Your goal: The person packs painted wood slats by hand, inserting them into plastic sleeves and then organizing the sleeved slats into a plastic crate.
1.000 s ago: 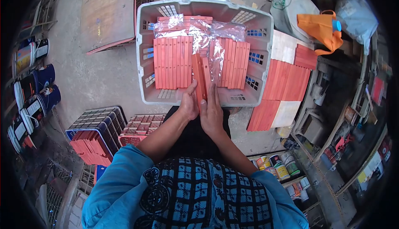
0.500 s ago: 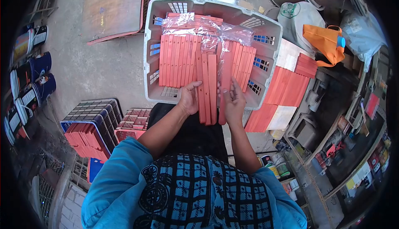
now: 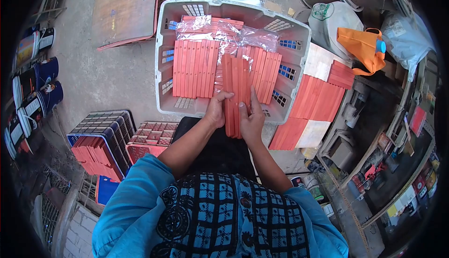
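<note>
A small bundle of red wooden strips (image 3: pixel 236 82) lies lengthwise between my hands, over the near rim of a grey plastic crate (image 3: pixel 196 113). My left hand (image 3: pixel 217 109) grips its left side, thumb across the top. On the right side my right hand (image 3: pixel 252 120) is closed round the strips, thumb on top and fingers along the outer edge. Inside the crate, rows of similar red strips (image 3: pixel 194 68) with small holes lie side by side. Clear plastic wrap (image 3: pixel 259 39) covers the far part of them. The undersides of both hands are hidden.
Stacked red boards (image 3: pixel 313 98) lie right of the crate, near an orange bag (image 3: pixel 362 47) and a white sack (image 3: pixel 334 24). At lower left stand a dark crate of red pieces (image 3: pixel 96 157) and a pink crate (image 3: pixel 149 138). Paint buckets (image 3: pixel 44 73) line the far left.
The separate strip in my right hand has moved left against the strips in my left hand, so they now form one bundle. The view has shifted slightly.
</note>
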Available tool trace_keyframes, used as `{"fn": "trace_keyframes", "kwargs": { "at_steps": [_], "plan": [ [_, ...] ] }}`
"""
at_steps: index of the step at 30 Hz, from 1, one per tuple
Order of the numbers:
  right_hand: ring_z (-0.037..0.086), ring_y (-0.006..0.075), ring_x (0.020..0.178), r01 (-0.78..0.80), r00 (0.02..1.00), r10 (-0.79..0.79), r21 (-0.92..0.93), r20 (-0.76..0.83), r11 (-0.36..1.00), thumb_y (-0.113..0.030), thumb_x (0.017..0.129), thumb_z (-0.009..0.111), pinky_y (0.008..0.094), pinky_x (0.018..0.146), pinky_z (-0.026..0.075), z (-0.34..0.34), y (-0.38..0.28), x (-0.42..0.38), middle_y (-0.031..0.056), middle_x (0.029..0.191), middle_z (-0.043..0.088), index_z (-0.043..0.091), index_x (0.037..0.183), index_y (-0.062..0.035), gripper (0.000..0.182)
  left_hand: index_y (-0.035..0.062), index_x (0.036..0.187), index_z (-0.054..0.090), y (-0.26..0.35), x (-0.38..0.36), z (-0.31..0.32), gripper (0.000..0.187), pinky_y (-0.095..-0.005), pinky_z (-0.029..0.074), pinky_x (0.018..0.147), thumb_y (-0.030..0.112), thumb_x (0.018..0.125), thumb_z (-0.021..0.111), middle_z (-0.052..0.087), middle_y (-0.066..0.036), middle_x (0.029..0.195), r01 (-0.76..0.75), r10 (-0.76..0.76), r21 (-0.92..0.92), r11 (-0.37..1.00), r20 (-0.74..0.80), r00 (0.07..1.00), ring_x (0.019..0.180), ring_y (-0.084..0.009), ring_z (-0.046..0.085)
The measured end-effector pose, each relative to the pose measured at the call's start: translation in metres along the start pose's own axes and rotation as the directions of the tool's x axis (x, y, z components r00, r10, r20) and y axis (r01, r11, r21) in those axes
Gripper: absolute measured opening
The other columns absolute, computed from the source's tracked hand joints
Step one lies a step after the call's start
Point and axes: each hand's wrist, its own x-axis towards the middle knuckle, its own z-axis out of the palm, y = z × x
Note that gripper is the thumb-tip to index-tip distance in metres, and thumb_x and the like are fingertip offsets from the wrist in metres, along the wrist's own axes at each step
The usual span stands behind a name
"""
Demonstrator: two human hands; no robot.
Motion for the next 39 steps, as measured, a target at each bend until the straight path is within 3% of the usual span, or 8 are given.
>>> {"fn": "trace_keyframes", "kwargs": {
  "at_steps": [8, 11, 17, 19, 22, 28, 34, 39],
  "plan": [
    [0.041, 0.037, 0.123, 0.291, 0.956, -0.279, -0.199, 0.087, 0.936, -0.014, 0.077, 0.064, 0.0421, 0.1, 0.034, 0.005, 0.018, -0.006, 0.0255, 0.13, 0.043, 0.035, 0.138, -0.0039, 0.068, 0.0038, 0.116, 0.051, -0.013, 0.004, -0.005, 0.041, -0.0412, 0.046, 0.09, 0.024, 0.081, 0.056, 0.059, -0.012, 0.109, 0.029, -0.034, -0.06, 0.998, -0.089, 0.995, 0.097, -0.0252, 0.059],
    [0.039, 0.0364, 0.123, 0.214, 0.975, -0.162, -0.458, 0.15, 0.863, -0.017, 0.072, 0.069, 0.042, 0.102, 0.032, 0.003, 0.015, -0.012, 0.0243, 0.13, 0.041, 0.032, 0.139, -0.0062, 0.078, 0.0045, 0.119, 0.05, -0.015, 0.006, -0.001, 0.042, -0.0416, 0.045, 0.092, 0.027, 0.084, 0.053, 0.058, -0.012, 0.113, 0.057, -0.061, -0.06, 0.997, -0.079, 0.995, 0.101, -0.0249, 0.058],
    [0.042, 0.0392, 0.119, 0.14, 0.97, -0.106, -0.148, 0.219, 0.979, -0.017, 0.067, 0.073, 0.0401, 0.1, 0.035, -0.03, 0.03, 0.024, 0.0235, 0.128, 0.043, 0.042, 0.136, -0.0145, 0.076, 0.0058, 0.124, 0.046, -0.016, 0.011, 0.018, 0.043, -0.0377, 0.041, 0.095, 0.032, 0.089, 0.044, 0.055, -0.008, 0.119, 0.033, -0.033, 0.019, 0.999, -0.011, 0.999, 0.11, -0.0225, 0.053],
    [0.041, 0.04, 0.12, 0.174, 0.96, -0.089, -0.317, 0.267, 0.932, -0.017, 0.066, 0.073, 0.0429, 0.099, 0.036, -0.055, 0.002, 0.052, 0.021, 0.129, 0.043, 0.048, 0.131, -0.0189, 0.07, 0.0073, 0.127, 0.044, -0.018, 0.012, 0.015, 0.046, -0.0365, 0.038, 0.096, 0.033, 0.089, 0.044, 0.053, -0.007, 0.122, 0.013, -0.013, 0.162, 0.987, 0.002, 1.0, 0.113, -0.0207, 0.05],
    [0.043, 0.0346, 0.117, 0.366, 0.93, -0.221, -0.766, 0.293, 0.528, -0.015, 0.066, 0.071, 0.0464, 0.097, 0.037, -0.079, -0.013, 0.103, 0.0157, 0.128, 0.045, 0.054, 0.126, -0.025, 0.063, 0.0103, 0.132, 0.041, -0.019, 0.01, 0.008, 0.052, -0.0359, 0.034, 0.096, 0.035, 0.087, 0.047, 0.048, -0.006, 0.126, -0.063, 0.057, 0.457, 0.887, 0.028, 0.998, 0.115, -0.0181, 0.044],
    [0.046, 0.0268, 0.114, 0.487, 0.859, -0.1, -0.862, 0.501, -0.14, -0.016, 0.072, 0.063, 0.0455, 0.086, 0.04, -0.093, -0.025, 0.208, 0.0121, 0.129, 0.046, 0.058, 0.121, -0.0289, 0.05, 0.0092, 0.132, 0.043, -0.006, 0.003, -0.032, 0.048, -0.0349, 0.031, 0.098, 0.03, 0.089, 0.044, 0.048, -0.005, 0.13, 0.001, 0.037, 0.542, 0.84, -0.059, 0.998, 0.118, -0.018, 0.043],
    [0.041, 0.0221, 0.119, 0.534, 0.819, 0.043, -0.733, 0.572, -0.42, -0.02, 0.086, 0.044, 0.0456, 0.094, 0.033, -0.088, -0.014, 0.259, 0.0056, 0.128, 0.047, 0.066, 0.104, -0.0166, 0.029, 0.008, 0.126, 0.049, 0.001, -0.001, -0.054, 0.04, -0.0353, 0.032, 0.096, 0.025, 0.09, 0.043, 0.053, -0.005, 0.118, -0.035, 0.113, 0.513, 0.858, -0.121, 0.986, 0.112, -0.0199, 0.044],
    [0.04, 0.0204, 0.119, 0.496, 0.838, 0.032, -0.735, 0.545, -0.463, -0.023, 0.088, 0.043, 0.0465, 0.096, 0.03, -0.09, -0.003, 0.277, 0.0046, 0.13, 0.046, 0.067, 0.098, -0.0143, 0.028, 0.0067, 0.123, 0.052, 0.005, 0.0, -0.059, 0.038, -0.0355, 0.032, 0.095, 0.023, 0.089, 0.043, 0.054, -0.006, 0.117, -0.041, 0.137, 0.523, 0.851, -0.145, 0.98, 0.11, -0.0188, 0.046]
  ]
}}
